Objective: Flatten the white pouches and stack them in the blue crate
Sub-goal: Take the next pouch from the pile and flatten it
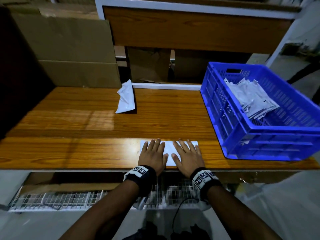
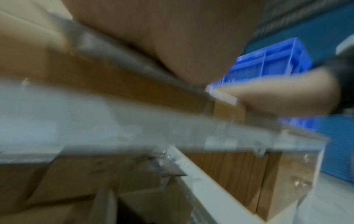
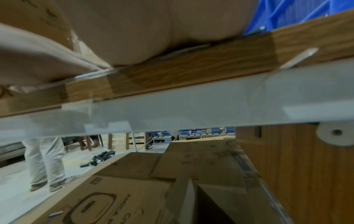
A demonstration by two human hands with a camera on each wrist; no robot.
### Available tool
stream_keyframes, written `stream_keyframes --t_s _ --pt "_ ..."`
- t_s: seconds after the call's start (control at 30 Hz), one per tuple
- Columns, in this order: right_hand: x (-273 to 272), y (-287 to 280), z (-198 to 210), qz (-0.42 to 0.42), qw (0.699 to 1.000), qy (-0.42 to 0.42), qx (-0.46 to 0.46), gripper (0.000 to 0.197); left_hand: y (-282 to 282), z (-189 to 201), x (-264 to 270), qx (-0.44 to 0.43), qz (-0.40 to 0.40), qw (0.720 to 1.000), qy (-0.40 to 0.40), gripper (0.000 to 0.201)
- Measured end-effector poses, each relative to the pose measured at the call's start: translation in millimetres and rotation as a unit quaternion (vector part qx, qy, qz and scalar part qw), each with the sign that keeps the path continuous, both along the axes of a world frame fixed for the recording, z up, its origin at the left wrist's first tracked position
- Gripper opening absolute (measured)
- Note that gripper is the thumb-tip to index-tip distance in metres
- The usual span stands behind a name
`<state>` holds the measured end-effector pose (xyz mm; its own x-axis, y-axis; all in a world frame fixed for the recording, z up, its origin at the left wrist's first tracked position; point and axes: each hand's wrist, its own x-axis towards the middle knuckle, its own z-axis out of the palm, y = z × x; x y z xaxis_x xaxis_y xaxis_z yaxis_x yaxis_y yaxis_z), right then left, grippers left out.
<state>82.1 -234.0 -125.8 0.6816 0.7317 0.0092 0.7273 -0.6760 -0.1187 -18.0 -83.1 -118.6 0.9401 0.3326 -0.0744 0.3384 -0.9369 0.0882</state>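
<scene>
Cardboard sheets (image 1: 69,54) stand upright at the far left, behind the wooden table (image 1: 78,129). Right of them, at the table's far edge, one crumpled white pouch (image 1: 126,97) lies loose, part of it leaning up against the white frame rail (image 1: 166,86). It is well apart from both hands.

At the near edge of the table a second pouch, the flat pouch (image 1: 169,149), lies spread out. The left hand (image 1: 152,155) rests palm down on its left part, fingers straight and spread, the grip open and holding nothing. The right hand (image 1: 187,156) rests palm down on its right part in the same manner, fingers straight and slightly fanned, grip likewise open. The thumbs point toward each other with a strip of pouch showing between them. Each wrist carries a dark band with black-and-white markers.

The left wrist view is badly blurred; only the palm against the table edge and the right hand (image 2: 277,97) beyond it can be made out. The right wrist view shows the palm (image 3: 153,30) pressed down at the table edge.

At the right, the blue crate (image 1: 270,135) sits on the table, near the right hand but not touching it. Inside lies a stack of pouches (image 1: 251,97), roughly flat and somewhat fanned, toward the far side of the crate.
</scene>
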Motion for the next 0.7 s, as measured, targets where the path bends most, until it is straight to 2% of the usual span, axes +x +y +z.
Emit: stream_keyframes --t_s 0.2,0.37,0.47,0.7 --pt "-2.1 0.5 -3.5 -0.015 0.999 0.014 0.026 0.066 2.0 -11.4 -6.0 0.002 -0.004 1.0 -0.029 0.074" --pt "0.6 -4.3 0.1 0.007 0.999 0.032 0.018 0.073 13.2 -10.8 -11.7 -0.028 -0.021 0.999 -0.027 0.08" --pt "7.9 -21.1 -2.6 -0.007 0.999 0.031 0.025 0.076 26.1 -9.2 -18.2 -0.041 -0.01 0.998 -0.044 0.078" --pt "17.4 -35.6 -1.0 -0.016 0.999 0.023 -0.032 0.072 42.7 -14.4 -33.8 -0.026 0.009 0.998 -0.053 0.08"
